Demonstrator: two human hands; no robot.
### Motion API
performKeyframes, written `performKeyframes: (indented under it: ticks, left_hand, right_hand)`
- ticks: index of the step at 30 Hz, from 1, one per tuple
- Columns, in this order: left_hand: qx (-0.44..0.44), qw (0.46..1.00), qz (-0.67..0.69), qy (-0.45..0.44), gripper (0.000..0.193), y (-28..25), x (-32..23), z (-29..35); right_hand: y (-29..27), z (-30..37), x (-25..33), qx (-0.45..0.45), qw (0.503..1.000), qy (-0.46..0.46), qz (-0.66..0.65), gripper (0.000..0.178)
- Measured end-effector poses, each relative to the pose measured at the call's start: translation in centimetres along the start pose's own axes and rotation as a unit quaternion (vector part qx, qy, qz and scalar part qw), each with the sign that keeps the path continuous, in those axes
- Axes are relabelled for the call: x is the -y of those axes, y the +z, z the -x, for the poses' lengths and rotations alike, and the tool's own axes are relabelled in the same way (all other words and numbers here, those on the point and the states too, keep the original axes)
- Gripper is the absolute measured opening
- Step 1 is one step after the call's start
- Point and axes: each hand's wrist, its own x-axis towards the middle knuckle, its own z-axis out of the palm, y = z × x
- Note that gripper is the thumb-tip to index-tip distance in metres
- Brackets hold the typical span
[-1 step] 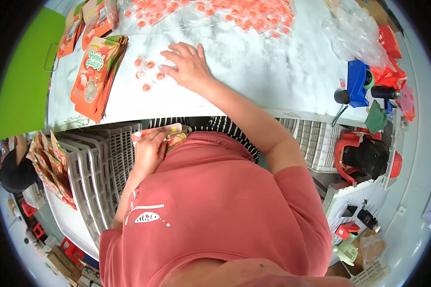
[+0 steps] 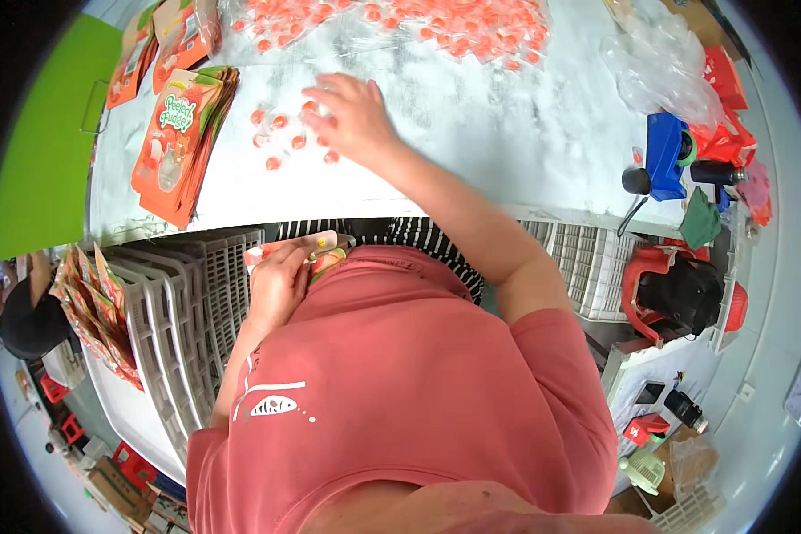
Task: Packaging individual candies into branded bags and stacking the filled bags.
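My right hand point(image 2: 356, 120) is over the white marbled table point(image 2: 507, 133), palm down with its fingers apart and bent. By its fingertips lie several orange-red round candies point(image 2: 298, 141) in clear wrappers. Some of these are partly under or against the fingers, and none is seen gripped. Below the table's front edge, at my waist, my left hand point(image 2: 279, 274) is closed on a red-orange pouch point(image 2: 327, 239). The pouch's upper part shows beside the fingers; most of it is hidden by the hand.
A stack of flat printed pouches point(image 2: 173, 147) lies at the table's left. Clear bags full of candies point(image 2: 481, 27) lie at the far edge. To the right are crumpled clear plastic point(image 2: 659, 62) and a blue tape dispenser point(image 2: 665, 156). Grey crates point(image 2: 165, 311) stand at my left.
My right hand has shifted slightly away and to the right, and a few more wrapped candies now show beside its fingers. My left hand and the pouch stay in place.
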Motion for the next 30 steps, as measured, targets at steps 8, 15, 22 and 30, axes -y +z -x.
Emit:
performKeyframes:
  ticks: [8, 15, 22, 30]
  left_hand:
    - [-0.035, 0.999, -0.013, 0.004, 0.027, 0.5, 0.4, 0.6]
    - [-0.037, 0.999, -0.006, -0.01, 0.028, 0.4, 0.0, 0.3]
    - [-0.005, 1.0, -0.014, 0.01, 0.026, 0.5, 0.1, -0.5]
    - [-0.007, 1.0, -0.017, 0.021, 0.027, 0.5, -0.6, -0.7]
  right_hand:
    - [-8.1, -3.3, -15.0, -0.01, 0.96, -0.011, 0.278, 0.045]
    - [-11.6, 3.5, -13.2, 0.095, 0.977, -0.034, 0.186, 0.042]
    - [-16.2, 8.8, -16.3, 0.024, 0.951, 0.083, 0.299, 0.04]
    - [-16.6, 9.6, -13.9, -0.077, 0.954, 0.033, 0.286, 0.03]
